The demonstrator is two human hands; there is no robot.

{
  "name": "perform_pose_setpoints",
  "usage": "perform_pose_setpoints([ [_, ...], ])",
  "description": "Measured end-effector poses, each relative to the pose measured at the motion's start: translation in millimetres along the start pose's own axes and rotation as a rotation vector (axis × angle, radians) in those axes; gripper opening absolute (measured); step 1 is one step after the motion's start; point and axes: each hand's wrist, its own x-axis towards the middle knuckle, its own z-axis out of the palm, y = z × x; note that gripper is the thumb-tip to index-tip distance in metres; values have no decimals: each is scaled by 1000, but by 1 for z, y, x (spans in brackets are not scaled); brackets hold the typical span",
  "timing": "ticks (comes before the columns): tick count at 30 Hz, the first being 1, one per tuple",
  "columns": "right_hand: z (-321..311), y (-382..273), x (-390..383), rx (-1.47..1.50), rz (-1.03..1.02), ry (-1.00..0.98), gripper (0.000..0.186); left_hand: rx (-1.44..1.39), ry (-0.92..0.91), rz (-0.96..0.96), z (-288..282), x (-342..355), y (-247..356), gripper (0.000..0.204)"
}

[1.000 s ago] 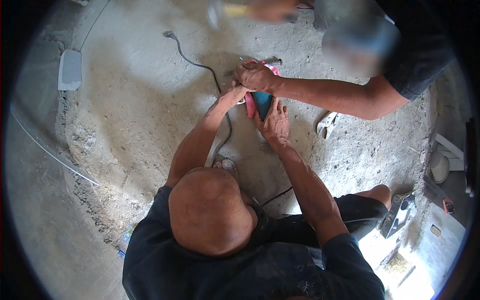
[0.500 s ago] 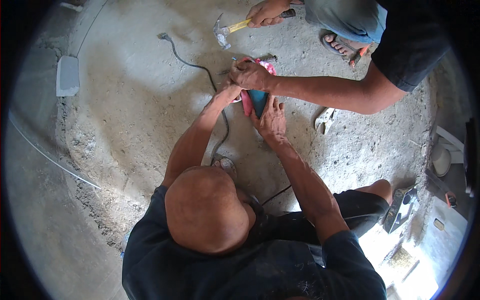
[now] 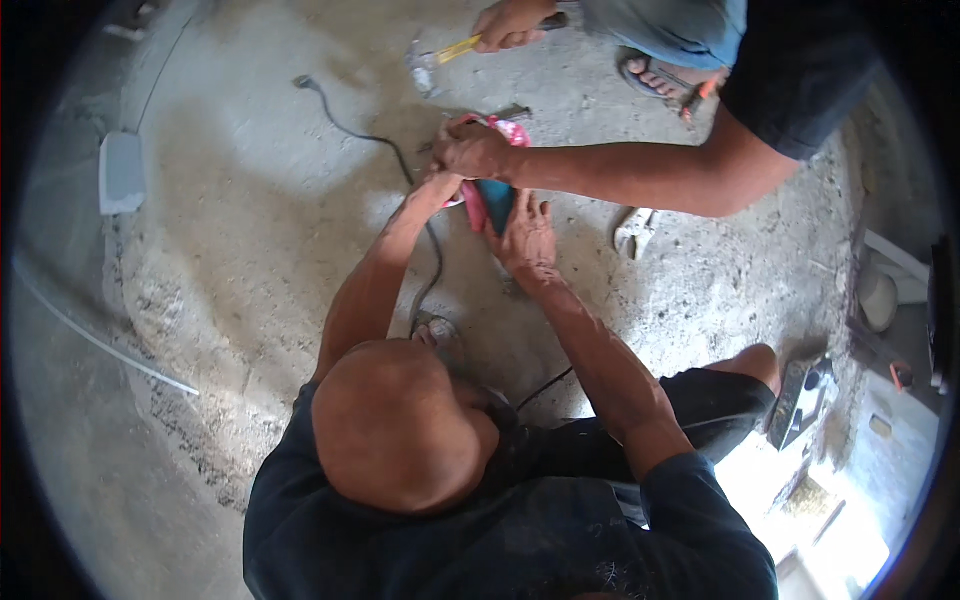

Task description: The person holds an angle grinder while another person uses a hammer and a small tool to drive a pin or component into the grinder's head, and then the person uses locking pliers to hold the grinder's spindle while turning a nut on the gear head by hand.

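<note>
On the rough concrete floor, my right hand [image 3: 525, 235] grips the side of a teal object [image 3: 495, 205] with pink cloth [image 3: 510, 130] around it. My left hand [image 3: 440, 185] is closed at the object's upper left; its fingertips are hidden beneath a co-worker's hand [image 3: 470, 150], so what it holds is unclear. The co-worker's other hand [image 3: 510, 22] holds a yellow-handled hammer [image 3: 425, 65] above the bundle. A dark metal piece [image 3: 515, 112] lies just beyond the cloth.
A black cable [image 3: 380, 140] snakes left of the bundle. Metal pliers [image 3: 635, 228] lie at the right, an orange-handled tool [image 3: 700, 98] by the co-worker's sandalled foot [image 3: 650, 75]. A grey block [image 3: 120, 175] stands far left; a metal tool [image 3: 800, 400] lies beside my right knee [image 3: 755, 365].
The hammer came lower between the first two frames, and the co-worker's foot came into sight. The scene has shifted slightly left in the view; my hands keep their hold.
</note>
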Motion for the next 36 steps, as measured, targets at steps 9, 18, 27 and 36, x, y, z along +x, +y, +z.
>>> perform_pose_setpoints([
  [9,-11,-6,-4,113,149,-111,97,121,40,-109,-5,28,-52,82],
  [18,-12,-6,-3,162,166,-92,94,-77,15,-15,-5,9,-19,101],
  [27,-10,-6,-4,133,146,-66,90,-146,24,78,-7,5,-9,98],
  [36,-13,-7,-4,173,170,-90,91,-209,31,154,-5,-2,1,95],
])
